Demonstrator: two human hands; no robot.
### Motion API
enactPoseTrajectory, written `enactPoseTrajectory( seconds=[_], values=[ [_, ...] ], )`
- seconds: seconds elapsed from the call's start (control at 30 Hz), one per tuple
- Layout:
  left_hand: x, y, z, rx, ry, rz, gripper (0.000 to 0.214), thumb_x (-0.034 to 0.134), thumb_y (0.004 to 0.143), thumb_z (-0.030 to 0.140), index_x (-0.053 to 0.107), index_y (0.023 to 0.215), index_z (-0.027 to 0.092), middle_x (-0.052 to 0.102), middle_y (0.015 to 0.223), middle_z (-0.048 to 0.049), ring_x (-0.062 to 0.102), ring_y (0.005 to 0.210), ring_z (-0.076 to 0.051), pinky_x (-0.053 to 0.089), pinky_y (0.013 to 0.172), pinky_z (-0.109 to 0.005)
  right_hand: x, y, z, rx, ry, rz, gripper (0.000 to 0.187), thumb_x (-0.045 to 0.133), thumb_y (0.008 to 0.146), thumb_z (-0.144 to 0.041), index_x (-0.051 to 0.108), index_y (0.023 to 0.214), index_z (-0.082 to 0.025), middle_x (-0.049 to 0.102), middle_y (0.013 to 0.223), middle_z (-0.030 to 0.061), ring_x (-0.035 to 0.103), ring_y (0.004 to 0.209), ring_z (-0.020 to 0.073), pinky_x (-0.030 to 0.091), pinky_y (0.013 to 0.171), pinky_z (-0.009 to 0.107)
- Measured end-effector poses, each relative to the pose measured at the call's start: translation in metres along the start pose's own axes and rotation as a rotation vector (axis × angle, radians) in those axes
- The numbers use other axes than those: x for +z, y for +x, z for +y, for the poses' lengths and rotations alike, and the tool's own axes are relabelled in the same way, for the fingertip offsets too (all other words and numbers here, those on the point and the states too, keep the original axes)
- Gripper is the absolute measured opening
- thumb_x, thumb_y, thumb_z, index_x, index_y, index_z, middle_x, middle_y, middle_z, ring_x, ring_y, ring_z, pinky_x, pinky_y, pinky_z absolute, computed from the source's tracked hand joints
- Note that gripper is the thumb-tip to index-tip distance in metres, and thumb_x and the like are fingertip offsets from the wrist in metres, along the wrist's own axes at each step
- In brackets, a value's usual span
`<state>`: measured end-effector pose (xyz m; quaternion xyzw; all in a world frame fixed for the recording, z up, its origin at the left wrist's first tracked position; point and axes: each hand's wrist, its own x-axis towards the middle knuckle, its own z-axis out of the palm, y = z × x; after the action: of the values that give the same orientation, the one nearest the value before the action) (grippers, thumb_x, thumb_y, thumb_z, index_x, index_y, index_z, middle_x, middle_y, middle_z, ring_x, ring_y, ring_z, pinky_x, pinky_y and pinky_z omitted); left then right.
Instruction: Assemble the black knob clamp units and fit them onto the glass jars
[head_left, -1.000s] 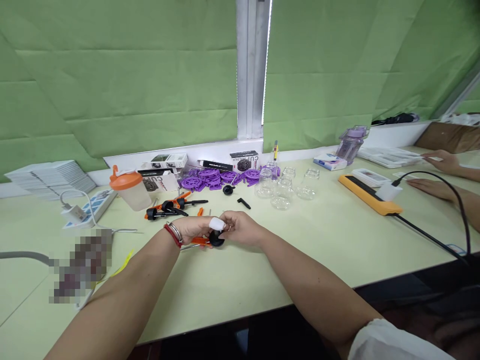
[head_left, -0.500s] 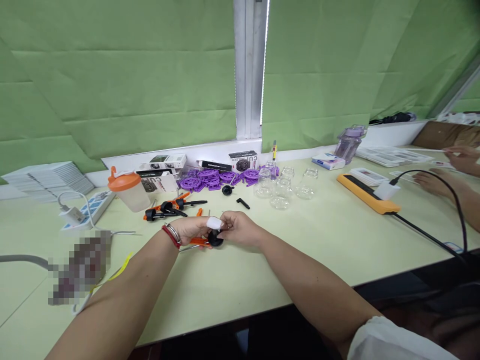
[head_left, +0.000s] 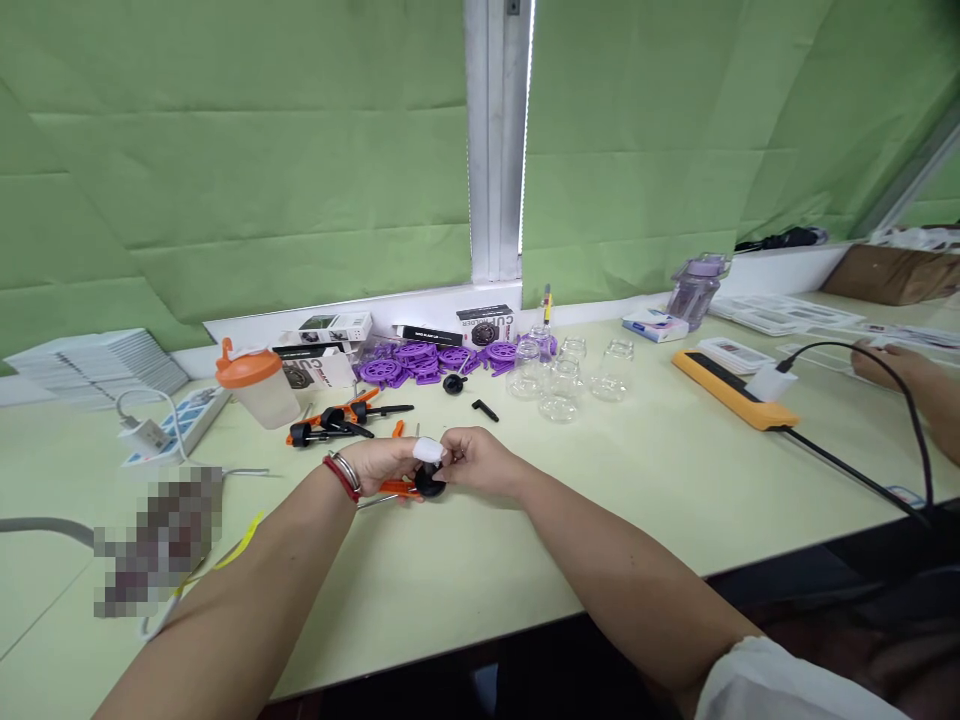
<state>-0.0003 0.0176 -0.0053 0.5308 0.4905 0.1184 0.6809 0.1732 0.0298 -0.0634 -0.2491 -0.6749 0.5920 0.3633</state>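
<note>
Green sheeting (head_left: 300, 150) covers the wall behind a pale table (head_left: 480, 570). On the table, a stack of white booklets (head_left: 97, 368), a heap of purple parts (head_left: 420, 360) and a yellow power strip (head_left: 727, 390) stand well apart from one another. At the right edge rests a co-worker's hand (head_left: 892, 362). The left hand (head_left: 384, 465) is curled nearly closed, its fingers gripping a black-and-orange piece (head_left: 430, 483); the right hand (head_left: 480, 462) pinches the same piece, fingertips close together. That piece is just above or on the table, I cannot tell which, between the hands, which partly hide it. At least 4 clear vessels (head_left: 559, 400) crowd the space beyond the right hand. Nearer lies 1 small black bent part (head_left: 485, 410).
</note>
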Motion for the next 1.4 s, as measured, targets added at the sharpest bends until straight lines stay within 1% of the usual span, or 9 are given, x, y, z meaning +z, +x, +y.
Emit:
enactPoseTrajectory(
  seconds=[0.33,0.6,0.8,0.97,1.07,1.17,1.23,1.3,1.4],
  values=[
    [-0.002,0.000,-0.002,0.003,-0.018,0.000,0.040,0.066,0.062,0.048,0.060,0.086,0.017,0.062,0.069,-0.0039,0.058,0.067,-0.019,0.045,0.056,-0.028,0.001,0.000,0.000,0.017,0.021,0.004,0.023,0.068,0.059,-0.013,0.049,0.071,-0.017,0.053,0.067,-0.0050,0.051,0.060,0.0091,0.043,0.058,0.023],
    [-0.001,0.000,-0.003,0.020,-0.017,-0.005,0.043,0.065,0.062,0.048,0.059,0.092,0.018,0.064,0.075,-0.0047,0.057,0.063,-0.017,0.039,0.047,-0.024,0.001,0.001,0.000,0.030,-0.028,0.008,0.021,0.067,0.060,-0.014,0.047,0.064,-0.017,0.052,0.062,-0.0053,0.051,0.055,0.0085,0.041,0.053,0.022],
    [-0.006,0.000,-0.007,0.010,-0.041,-0.011,0.049,0.065,0.061,0.056,0.060,0.090,0.017,0.065,0.080,-0.0064,0.058,0.065,-0.018,0.039,0.048,-0.025,0.003,0.002,-0.002,-0.013,0.087,0.036,0.026,0.067,0.058,-0.014,0.050,0.076,-0.018,0.055,0.068,-0.0057,0.055,0.060,0.0101,0.046,0.059,0.024],
    [-0.005,-0.002,-0.009,0.014,-0.038,0.005,0.054,0.065,0.059,0.061,0.060,0.089,0.016,0.062,0.076,-0.0057,0.057,0.066,-0.019,0.042,0.052,-0.027,0.005,0.001,-0.002,-0.034,0.039,0.062,0.023,0.068,0.059,-0.014,0.053,0.077,-0.018,0.055,0.070,-0.0050,0.053,0.062,0.0099,0.044,0.060,0.024],
    [-0.001,-0.008,-0.007,0.075,-0.040,0.036,0.056,0.063,0.060,0.062,0.058,0.094,0.018,0.060,0.080,-0.0056,0.056,0.072,-0.020,0.043,0.053,-0.027,0.004,-0.002,-0.008,-0.084,-0.013,0.108,0.023,0.071,0.062,-0.018,0.056,0.078,-0.017,0.057,0.072,-0.0035,0.054,0.063,0.0096,0.043,0.060,0.024],
    [0.010,-0.017,-0.002,0.288,-0.019,0.184,0.048,0.059,0.069,0.055,0.054,0.102,0.020,0.056,0.091,-0.0048,0.055,0.082,-0.019,0.045,0.062,-0.028,0.004,-0.008,-0.021,-0.088,-0.016,0.179,0.024,0.072,0.069,-0.035,0.057,0.074,-0.016,0.055,0.060,-0.0041,0.049,0.052,0.0082,0.040,0.052,0.022],
    [0.023,-0.019,0.001,0.468,0.069,0.419,0.046,0.059,0.073,0.049,0.049,0.109,0.022,0.054,0.098,-0.0046,0.054,0.086,-0.018,0.046,0.072,-0.032,0.004,-0.012,-0.031,-0.033,0.050,0.133,0.036,0.064,0.075,-0.050,0.059,0.070,-0.015,0.053,0.053,-0.0026,0.048,0.046,0.0086,0.038,0.048,0.023],
    [0.037,-0.017,0.001,0.606,0.273,0.675,0.064,0.070,0.065,0.043,0.043,0.118,0.022,0.051,0.108,-0.0075,0.053,0.096,-0.022,0.044,0.084,-0.037,0.005,-0.016,-0.038,0.030,0.184,0.008,0.049,0.055,0.078,-0.060,0.061,0.069,-0.013,0.057,0.055,0.0013,0.051,0.046,0.0106,0.040,0.047,0.025],
    [0.051,-0.008,-0.006,0.774,0.561,0.889,0.088,0.079,0.053,0.041,0.036,0.127,0.021,0.039,0.129,-0.0154,0.042,0.119,-0.032,0.036,0.099,-0.047,0.004,-0.018,-0.041,0.122,0.308,-0.064,0.048,0.062,0.073,-0.059,0.064,0.073,-0.011,0.059,0.058,0.0023,0.052,0.048,0.0116,0.041,0.047,0.026]
  ],
)
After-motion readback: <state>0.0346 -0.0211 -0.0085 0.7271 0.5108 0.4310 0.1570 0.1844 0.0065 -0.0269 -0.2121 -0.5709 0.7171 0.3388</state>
